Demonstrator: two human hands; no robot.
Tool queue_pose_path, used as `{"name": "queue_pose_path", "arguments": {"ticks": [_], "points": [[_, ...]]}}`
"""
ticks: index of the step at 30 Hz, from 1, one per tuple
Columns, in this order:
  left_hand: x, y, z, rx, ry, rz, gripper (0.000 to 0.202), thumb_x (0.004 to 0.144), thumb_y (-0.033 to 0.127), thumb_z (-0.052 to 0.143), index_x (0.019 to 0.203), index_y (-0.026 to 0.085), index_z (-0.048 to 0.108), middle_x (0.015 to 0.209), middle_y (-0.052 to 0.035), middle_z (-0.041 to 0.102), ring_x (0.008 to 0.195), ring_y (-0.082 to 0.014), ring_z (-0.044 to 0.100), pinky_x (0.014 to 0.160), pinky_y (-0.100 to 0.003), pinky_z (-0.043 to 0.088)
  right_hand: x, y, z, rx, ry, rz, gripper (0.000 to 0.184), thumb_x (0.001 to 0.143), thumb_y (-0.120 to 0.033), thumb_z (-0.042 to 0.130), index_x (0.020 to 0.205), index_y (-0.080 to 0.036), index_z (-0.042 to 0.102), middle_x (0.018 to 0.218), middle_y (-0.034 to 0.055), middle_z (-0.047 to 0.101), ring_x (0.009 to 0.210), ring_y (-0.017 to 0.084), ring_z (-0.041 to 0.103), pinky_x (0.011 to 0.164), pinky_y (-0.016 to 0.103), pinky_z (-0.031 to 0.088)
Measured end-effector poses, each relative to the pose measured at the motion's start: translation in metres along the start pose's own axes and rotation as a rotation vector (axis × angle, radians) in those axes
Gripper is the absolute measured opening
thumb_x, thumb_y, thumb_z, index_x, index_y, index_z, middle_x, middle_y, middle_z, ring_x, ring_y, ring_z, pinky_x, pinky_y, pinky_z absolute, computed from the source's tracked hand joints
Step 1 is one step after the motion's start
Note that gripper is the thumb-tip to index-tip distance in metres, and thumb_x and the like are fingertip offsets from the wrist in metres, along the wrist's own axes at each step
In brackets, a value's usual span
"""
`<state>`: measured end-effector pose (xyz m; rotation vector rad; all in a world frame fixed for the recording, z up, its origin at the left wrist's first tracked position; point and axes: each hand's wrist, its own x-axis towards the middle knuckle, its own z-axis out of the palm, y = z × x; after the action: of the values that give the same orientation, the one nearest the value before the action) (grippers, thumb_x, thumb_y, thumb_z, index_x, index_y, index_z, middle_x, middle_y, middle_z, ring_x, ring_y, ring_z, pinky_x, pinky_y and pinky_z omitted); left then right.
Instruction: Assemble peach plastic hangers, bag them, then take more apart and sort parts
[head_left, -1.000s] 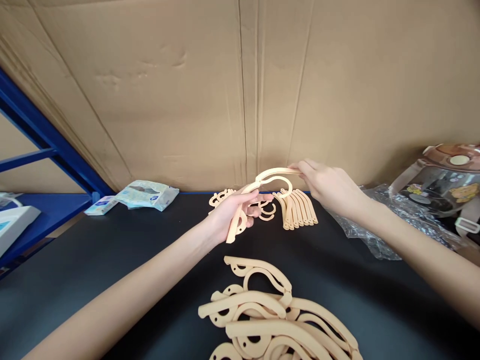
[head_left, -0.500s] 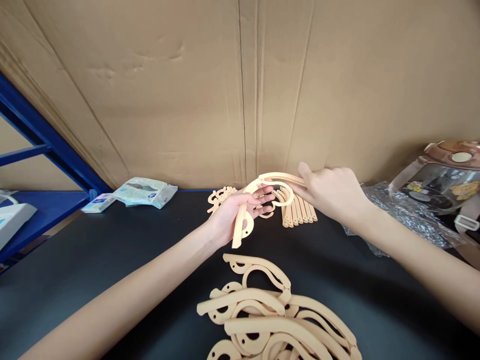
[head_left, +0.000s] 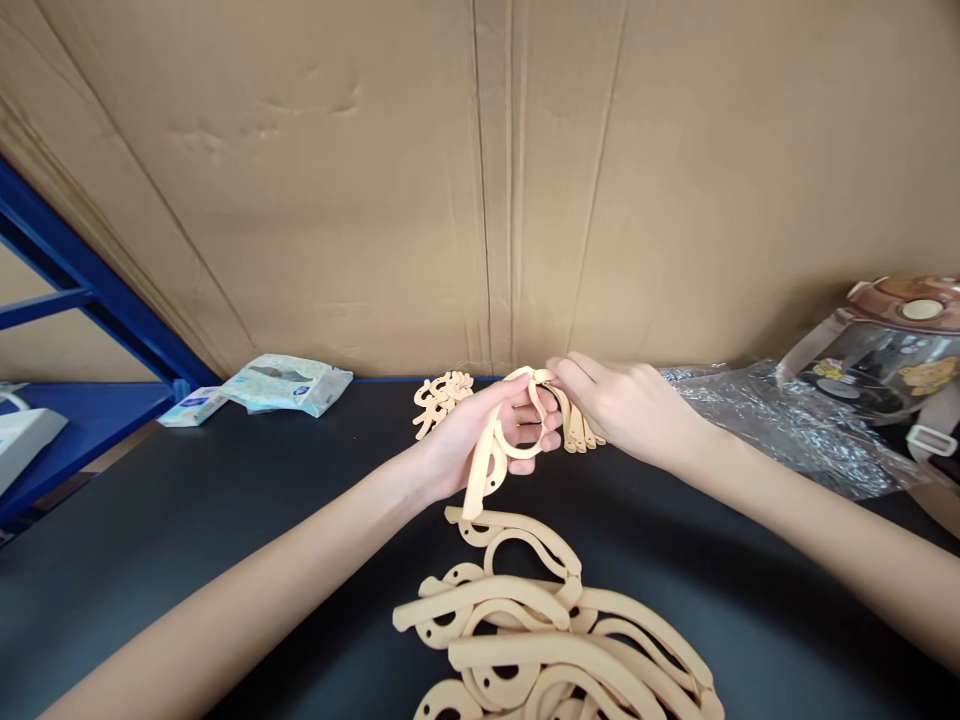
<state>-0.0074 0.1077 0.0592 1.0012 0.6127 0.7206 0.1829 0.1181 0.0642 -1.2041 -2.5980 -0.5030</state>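
You hold one beige strap [head_left: 489, 462] between both hands, above the far middle of the black table [head_left: 225, 520]. Your left hand [head_left: 472, 440] is closed around its shaft, with the looped end curling over your fingers. Your right hand [head_left: 622, 410] pinches the strap's top end with narrow fingertips.

Just behind your right hand lies one fanned row of straps [head_left: 579, 432], partly hidden, so you cannot count it. A small cluster of beige pieces [head_left: 439, 392] sits just left of your left hand. One loose pile of straps [head_left: 555, 640] lies nearest you, too overlapped to count.

Two tissue packs [head_left: 289, 382] rest at the far left. One crumpled clear plastic bag [head_left: 780, 420] lies to the right, its contents unclear. One brown-lidded jug [head_left: 892, 345] stands beside it.
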Motion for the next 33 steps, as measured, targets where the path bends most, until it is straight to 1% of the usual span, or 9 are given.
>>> {"name": "queue_pose_path", "arguments": {"ticks": [5,8,11,14,18,20,23,27,33], "points": [[-0.007,0.012,0.006,0.192,0.055,-0.088,0.021,0.082,0.038,0.057,0.077,0.018,0.053,0.075,-0.0015,0.049,0.063,-0.0122,0.05,0.04,-0.016,0.025,0.005,0.006,0.008,0.227,-0.08,0.055,0.02,0.091,-0.012,0.038,0.094,-0.016,0.057,0.076,0.0037,0.064,0.052,0.014,0.05,0.049,0.026,0.026],[-0.012,0.013,0.006,0.457,0.105,-0.119,0.023,0.081,0.038,0.058,0.074,0.018,0.052,0.072,-0.0012,0.051,0.061,-0.0125,0.048,0.04,-0.017,0.029,0.01,0.023,0.008,0.329,-0.093,0.168,0.032,0.099,-0.021,0.026,0.092,-0.018,0.058,0.067,0.0,0.064,0.048,0.011,0.053,0.051,0.022,0.035],[-0.01,0.005,0.002,0.717,0.132,-0.113,0.024,0.086,0.04,0.048,0.075,0.018,0.052,0.072,-0.0021,0.053,0.063,-0.0144,0.051,0.041,-0.019,0.032,0.013,0.049,0.014,0.336,-0.09,0.347,0.039,0.099,-0.023,0.021,0.093,-0.016,0.059,0.067,0.0029,0.066,0.05,0.013,0.058,0.053,0.024,0.039],[-0.001,-0.007,-0.002,0.959,0.186,-0.02,0.016,0.085,0.033,0.047,0.086,0.019,0.055,0.085,-0.0041,0.059,0.073,-0.018,0.058,0.051,-0.024,0.041,0.013,0.064,0.03,0.278,-0.11,0.476,0.035,0.097,-0.024,0.029,0.086,-0.015,0.061,0.073,0.0094,0.069,0.067,0.021,0.066,0.058,0.027,0.04],[0.015,-0.027,0.002,1.351,0.269,0.145,0.018,0.08,0.031,0.061,0.092,0.018,0.059,0.104,-0.0105,0.06,0.1,-0.0301,0.057,0.084,-0.04,0.045,0.012,0.061,0.055,0.259,-0.167,0.518,0.028,0.099,-0.029,0.039,0.099,-0.014,0.062,0.084,0.0071,0.07,0.077,0.019,0.067,0.067,0.03,0.048],[0.022,-0.034,0.006,1.507,0.277,0.197,0.025,0.078,0.034,0.067,0.095,0.016,0.06,0.108,-0.0132,0.06,0.109,-0.0347,0.053,0.091,-0.044,0.042,0.013,0.056,0.063,0.248,-0.182,0.532,0.028,0.099,-0.034,0.044,0.109,-0.014,0.06,0.093,0.0055,0.069,0.08,0.017,0.066,0.074,0.034,0.051],[0.032,-0.04,0.009,1.674,0.259,0.253,0.033,0.079,0.034,0.07,0.104,0.014,0.061,0.114,-0.0154,0.06,0.115,-0.0356,0.049,0.092,-0.043,0.042,0.015,0.052,0.067,0.223,-0.203,0.553,0.031,0.096,-0.037,0.05,0.115,-0.014,0.058,0.103,0.0062,0.067,0.086,0.017,0.066,0.079,0.038,0.054],[0.04,-0.044,0.007,1.805,0.218,0.31,0.041,0.083,0.035,0.067,0.116,0.012,0.059,0.113,-0.0155,0.061,0.113,-0.034,0.05,0.09,-0.041,0.044,0.017,0.05,0.064,0.172,-0.238,0.584,0.031,0.096,-0.036,0.051,0.117,-0.014,0.057,0.102,0.0059,0.066,0.087,0.018,0.066,0.078,0.039,0.054],[0.041,-0.051,0.004,1.897,0.193,0.388,0.028,0.09,0.029,0.057,0.113,0.014,0.061,0.108,-0.0099,0.063,0.103,-0.0283,0.056,0.087,-0.036,0.046,0.024,0.043,0.055,0.078,-0.342,0.619,0.031,0.095,-0.036,0.053,0.118,-0.015,0.057,0.103,0.0063,0.065,0.087,0.018,0.065,0.078,0.039,0.054]]}}
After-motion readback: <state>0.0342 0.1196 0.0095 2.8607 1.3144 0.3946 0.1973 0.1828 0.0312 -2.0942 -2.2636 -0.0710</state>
